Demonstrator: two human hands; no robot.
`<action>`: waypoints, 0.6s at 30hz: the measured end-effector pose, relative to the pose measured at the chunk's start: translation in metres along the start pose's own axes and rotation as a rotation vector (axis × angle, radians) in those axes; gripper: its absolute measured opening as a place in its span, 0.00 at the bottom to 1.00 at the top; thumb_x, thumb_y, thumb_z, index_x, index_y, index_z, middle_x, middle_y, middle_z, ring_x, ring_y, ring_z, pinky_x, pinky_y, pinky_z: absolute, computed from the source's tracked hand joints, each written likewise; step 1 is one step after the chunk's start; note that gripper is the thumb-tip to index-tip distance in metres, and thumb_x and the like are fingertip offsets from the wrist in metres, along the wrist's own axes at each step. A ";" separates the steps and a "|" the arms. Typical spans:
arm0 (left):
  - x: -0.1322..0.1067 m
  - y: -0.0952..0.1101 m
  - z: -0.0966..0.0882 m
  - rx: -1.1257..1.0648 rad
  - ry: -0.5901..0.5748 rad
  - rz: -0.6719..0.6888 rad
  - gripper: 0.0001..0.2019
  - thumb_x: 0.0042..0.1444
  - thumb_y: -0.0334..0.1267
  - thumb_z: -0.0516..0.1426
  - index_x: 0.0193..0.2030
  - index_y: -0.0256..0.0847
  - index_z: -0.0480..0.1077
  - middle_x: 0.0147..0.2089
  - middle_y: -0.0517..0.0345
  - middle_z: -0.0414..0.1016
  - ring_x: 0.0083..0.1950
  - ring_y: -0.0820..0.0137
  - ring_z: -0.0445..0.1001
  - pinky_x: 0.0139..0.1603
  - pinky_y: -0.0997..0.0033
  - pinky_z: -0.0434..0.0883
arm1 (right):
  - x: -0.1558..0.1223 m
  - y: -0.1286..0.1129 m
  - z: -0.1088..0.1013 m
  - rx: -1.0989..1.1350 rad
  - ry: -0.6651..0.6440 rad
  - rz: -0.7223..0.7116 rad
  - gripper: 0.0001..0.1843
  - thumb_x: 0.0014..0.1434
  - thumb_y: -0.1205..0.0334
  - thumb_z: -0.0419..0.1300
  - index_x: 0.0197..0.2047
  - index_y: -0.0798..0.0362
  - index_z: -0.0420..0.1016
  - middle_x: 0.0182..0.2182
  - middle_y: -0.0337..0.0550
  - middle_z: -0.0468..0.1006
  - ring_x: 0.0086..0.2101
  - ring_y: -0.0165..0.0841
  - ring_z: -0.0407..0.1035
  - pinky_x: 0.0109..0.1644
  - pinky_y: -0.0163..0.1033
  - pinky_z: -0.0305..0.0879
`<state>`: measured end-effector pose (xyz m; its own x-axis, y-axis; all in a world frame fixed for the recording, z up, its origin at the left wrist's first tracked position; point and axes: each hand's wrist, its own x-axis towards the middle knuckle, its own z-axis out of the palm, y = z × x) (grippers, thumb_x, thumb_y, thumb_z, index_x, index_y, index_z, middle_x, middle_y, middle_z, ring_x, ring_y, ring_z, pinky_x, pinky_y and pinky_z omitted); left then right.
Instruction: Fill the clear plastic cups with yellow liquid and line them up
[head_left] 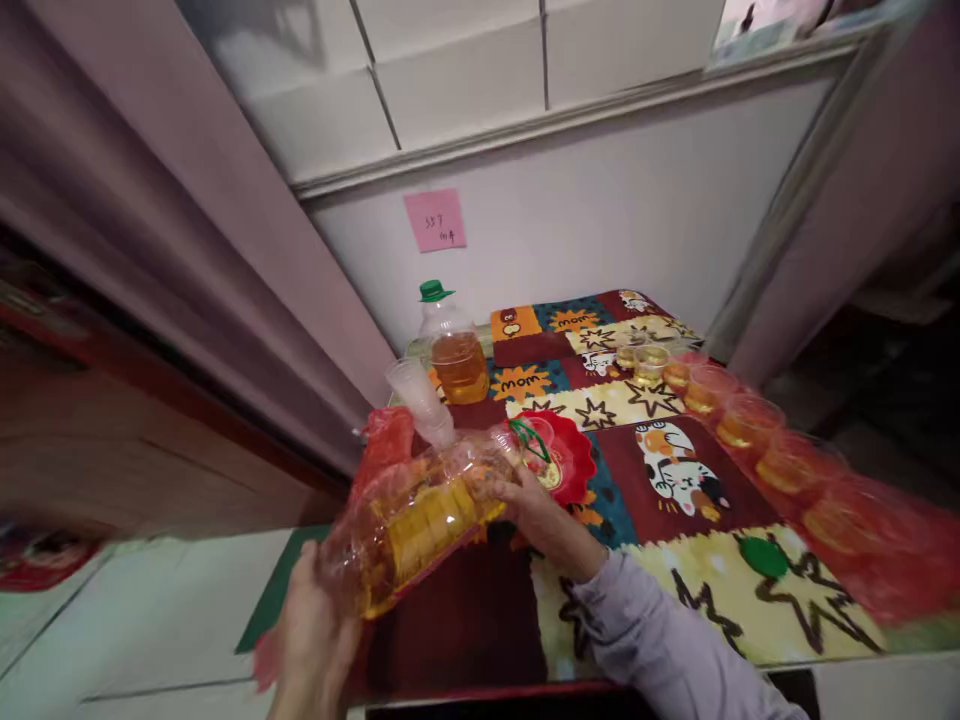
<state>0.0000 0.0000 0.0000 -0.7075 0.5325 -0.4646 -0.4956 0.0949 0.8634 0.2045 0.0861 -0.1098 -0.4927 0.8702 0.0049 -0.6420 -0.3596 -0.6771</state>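
Both my hands hold a big clear plastic oil bottle [420, 515] tilted on its side over the near left of the table, its yellow oil pooled low. My left hand [319, 625] cups the bottle's base. My right hand [529, 510] grips near the neck, where a green handle ring [529, 440] shows. The neck points at a red funnel-like dish [570, 455]. A red plastic bag [386, 445] lies under the bottle. A stack of clear plastic cups [420, 400] sticks out just behind it.
A second oil bottle [454, 350] with a green cap stands at the back of the patterned tablecloth [675, 480]. Several small cups of oil [742, 420] line the right edge. A green cap [763, 557] lies near the front. A pink note [435, 220] hangs on the wall.
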 end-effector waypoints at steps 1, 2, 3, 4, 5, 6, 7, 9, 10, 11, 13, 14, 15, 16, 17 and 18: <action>0.000 0.000 0.000 0.010 -0.001 0.004 0.19 0.74 0.39 0.48 0.44 0.39 0.81 0.38 0.52 0.87 0.49 0.55 0.87 0.65 0.47 0.79 | -0.001 0.000 0.000 -0.002 -0.008 -0.003 0.41 0.55 0.51 0.78 0.69 0.45 0.72 0.61 0.47 0.84 0.53 0.45 0.83 0.45 0.42 0.83; 0.001 0.000 0.000 0.018 -0.003 0.007 0.19 0.74 0.39 0.48 0.44 0.39 0.81 0.38 0.51 0.87 0.50 0.54 0.87 0.64 0.46 0.79 | -0.001 0.000 -0.001 -0.003 -0.013 -0.006 0.40 0.56 0.50 0.78 0.68 0.45 0.72 0.62 0.47 0.84 0.53 0.45 0.83 0.45 0.42 0.83; 0.001 0.000 0.000 0.024 -0.006 0.009 0.19 0.74 0.40 0.48 0.44 0.39 0.81 0.38 0.51 0.87 0.50 0.54 0.87 0.64 0.46 0.79 | -0.001 0.000 -0.001 -0.003 -0.017 -0.006 0.39 0.56 0.50 0.78 0.68 0.45 0.73 0.62 0.47 0.84 0.53 0.45 0.83 0.44 0.41 0.82; 0.001 0.000 0.000 0.026 -0.008 0.009 0.19 0.74 0.40 0.48 0.44 0.39 0.81 0.38 0.51 0.87 0.50 0.53 0.87 0.63 0.45 0.80 | -0.002 -0.001 -0.002 -0.002 -0.018 -0.006 0.39 0.56 0.50 0.77 0.68 0.45 0.73 0.62 0.47 0.84 0.53 0.45 0.83 0.45 0.42 0.82; 0.001 0.000 0.001 0.027 -0.013 0.007 0.19 0.74 0.40 0.48 0.45 0.39 0.81 0.38 0.50 0.87 0.50 0.53 0.87 0.62 0.45 0.80 | -0.002 -0.001 -0.002 -0.001 -0.016 -0.004 0.38 0.56 0.49 0.77 0.67 0.44 0.73 0.61 0.47 0.84 0.53 0.45 0.83 0.45 0.42 0.83; 0.000 0.001 0.001 0.024 -0.018 0.005 0.19 0.74 0.40 0.48 0.45 0.39 0.81 0.38 0.50 0.87 0.49 0.54 0.87 0.62 0.46 0.80 | -0.002 -0.001 -0.002 0.002 -0.011 -0.001 0.38 0.56 0.49 0.78 0.67 0.44 0.73 0.61 0.47 0.84 0.53 0.45 0.83 0.46 0.42 0.83; -0.001 0.001 0.001 0.018 -0.020 0.004 0.19 0.74 0.40 0.48 0.44 0.39 0.80 0.38 0.51 0.87 0.47 0.55 0.87 0.61 0.47 0.81 | -0.002 -0.001 -0.002 0.006 -0.006 0.001 0.38 0.56 0.49 0.78 0.67 0.44 0.73 0.61 0.46 0.84 0.53 0.45 0.83 0.47 0.43 0.83; -0.003 0.003 0.002 0.004 -0.010 0.005 0.19 0.74 0.40 0.48 0.43 0.39 0.80 0.38 0.52 0.86 0.44 0.56 0.87 0.59 0.49 0.82 | -0.002 -0.002 -0.002 0.014 -0.010 0.001 0.38 0.56 0.50 0.78 0.67 0.43 0.73 0.61 0.47 0.84 0.54 0.45 0.83 0.49 0.45 0.84; -0.004 0.003 0.003 -0.002 -0.003 0.006 0.19 0.75 0.40 0.48 0.42 0.39 0.80 0.37 0.52 0.86 0.43 0.57 0.87 0.58 0.50 0.82 | -0.002 -0.002 -0.002 0.016 -0.016 -0.005 0.38 0.56 0.50 0.78 0.67 0.43 0.73 0.61 0.47 0.84 0.54 0.45 0.83 0.50 0.46 0.84; -0.005 0.003 0.003 -0.004 0.002 0.006 0.19 0.75 0.39 0.48 0.41 0.39 0.80 0.37 0.52 0.86 0.42 0.57 0.87 0.57 0.50 0.82 | -0.002 -0.002 -0.002 0.017 -0.024 -0.010 0.38 0.57 0.50 0.77 0.67 0.43 0.72 0.61 0.47 0.83 0.54 0.45 0.83 0.50 0.46 0.84; -0.005 0.004 0.003 -0.006 0.012 0.009 0.18 0.74 0.39 0.49 0.40 0.39 0.79 0.36 0.52 0.86 0.42 0.57 0.87 0.56 0.50 0.82 | -0.001 -0.001 -0.002 0.016 -0.038 -0.015 0.39 0.58 0.50 0.77 0.69 0.43 0.71 0.62 0.48 0.83 0.53 0.45 0.83 0.50 0.47 0.84; -0.005 0.004 0.003 -0.007 0.010 0.012 0.18 0.74 0.39 0.49 0.40 0.39 0.80 0.36 0.52 0.86 0.43 0.56 0.87 0.56 0.50 0.82 | -0.001 -0.001 -0.003 0.017 -0.042 -0.017 0.40 0.58 0.50 0.77 0.70 0.43 0.70 0.62 0.48 0.82 0.53 0.45 0.83 0.50 0.47 0.84; -0.005 0.004 0.003 -0.008 0.008 0.013 0.17 0.73 0.38 0.50 0.40 0.39 0.80 0.36 0.52 0.86 0.44 0.55 0.87 0.57 0.50 0.82 | -0.001 -0.001 -0.003 0.019 -0.045 -0.018 0.40 0.58 0.50 0.77 0.70 0.42 0.70 0.62 0.48 0.82 0.53 0.45 0.83 0.50 0.48 0.84; -0.005 0.004 0.003 -0.012 0.008 0.011 0.17 0.73 0.39 0.50 0.41 0.39 0.80 0.36 0.52 0.86 0.45 0.55 0.87 0.57 0.49 0.82 | -0.001 0.000 -0.003 0.021 -0.047 -0.020 0.41 0.57 0.49 0.77 0.70 0.43 0.70 0.63 0.48 0.82 0.53 0.45 0.83 0.50 0.48 0.85; -0.005 0.004 0.003 -0.015 0.006 0.006 0.17 0.73 0.39 0.50 0.41 0.39 0.80 0.36 0.52 0.86 0.45 0.55 0.87 0.57 0.49 0.82 | 0.000 0.000 -0.003 0.022 -0.048 -0.020 0.41 0.57 0.49 0.77 0.70 0.43 0.70 0.63 0.48 0.82 0.53 0.45 0.83 0.50 0.48 0.85; -0.005 0.004 0.003 -0.018 0.005 0.003 0.18 0.73 0.39 0.50 0.41 0.39 0.80 0.35 0.52 0.86 0.45 0.55 0.87 0.57 0.50 0.82 | 0.000 0.000 -0.003 0.024 -0.049 -0.021 0.41 0.58 0.49 0.77 0.70 0.43 0.70 0.63 0.48 0.82 0.54 0.45 0.83 0.51 0.49 0.85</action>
<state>0.0027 0.0001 0.0060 -0.7115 0.5283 -0.4633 -0.5025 0.0783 0.8610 0.2069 0.0870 -0.1122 -0.5071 0.8601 0.0552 -0.6660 -0.3504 -0.6586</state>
